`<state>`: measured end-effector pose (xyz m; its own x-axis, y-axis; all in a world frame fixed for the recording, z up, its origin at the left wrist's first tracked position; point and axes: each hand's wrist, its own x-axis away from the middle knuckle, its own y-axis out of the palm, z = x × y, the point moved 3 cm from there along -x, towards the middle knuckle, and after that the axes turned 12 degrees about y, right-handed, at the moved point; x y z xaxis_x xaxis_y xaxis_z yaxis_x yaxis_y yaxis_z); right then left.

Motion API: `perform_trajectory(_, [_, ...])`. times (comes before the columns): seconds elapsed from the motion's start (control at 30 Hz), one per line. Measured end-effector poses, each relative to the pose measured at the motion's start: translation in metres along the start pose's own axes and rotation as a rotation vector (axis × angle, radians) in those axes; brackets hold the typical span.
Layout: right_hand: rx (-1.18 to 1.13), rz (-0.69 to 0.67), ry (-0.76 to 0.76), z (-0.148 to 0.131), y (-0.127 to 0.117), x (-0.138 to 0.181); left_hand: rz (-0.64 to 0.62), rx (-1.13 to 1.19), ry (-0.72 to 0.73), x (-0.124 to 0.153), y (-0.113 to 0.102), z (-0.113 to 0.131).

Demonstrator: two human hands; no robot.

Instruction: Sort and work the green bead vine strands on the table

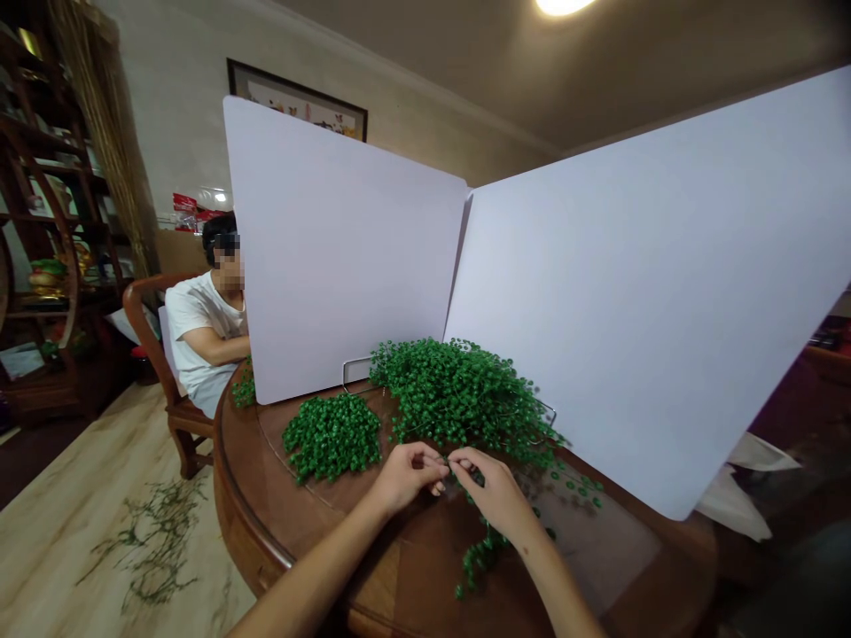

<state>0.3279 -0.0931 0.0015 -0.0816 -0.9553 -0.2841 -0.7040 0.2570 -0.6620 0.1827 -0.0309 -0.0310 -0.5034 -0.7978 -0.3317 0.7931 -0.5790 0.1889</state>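
My left hand (407, 477) and my right hand (493, 493) meet over the round wooden table (279, 540), fingers pinched together on a strand of small green bead-like leaves (480, 554) that trails down below my right hand. Just behind them lies a big heap of the same green strands (458, 394). A smaller green pile (332, 434) sits to the left of my left hand.
Two white boards (346, 275) (638, 301) stand upright behind the heaps. A person in a white shirt (203, 341) sits on a wooden chair at the left. Green scraps (150, 540) litter the floor. Dark shelves (46, 221) fill the far left.
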Motion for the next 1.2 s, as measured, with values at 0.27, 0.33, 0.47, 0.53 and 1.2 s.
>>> perform_trajectory(0.27, [-0.042,0.028,0.029,0.002,0.004,-0.001,0.043,-0.003,-0.015,0.0,-0.002,-0.003])
perform_trajectory(0.33, [-0.041,0.014,0.053,0.006,0.006,-0.002,0.022,-0.009,0.018,0.0,-0.001,-0.002])
perform_trajectory(0.47, [-0.063,0.016,0.037,0.009,0.006,-0.003,-0.001,-0.022,0.057,0.001,0.0,0.001])
perform_trajectory(0.53, [-0.077,0.015,0.012,0.008,0.005,-0.003,-0.006,-0.026,0.064,0.001,0.001,0.001])
perform_trajectory(1.2, [0.176,0.401,-0.22,-0.005,0.004,-0.002,-0.304,-0.102,0.034,0.012,0.011,0.011])
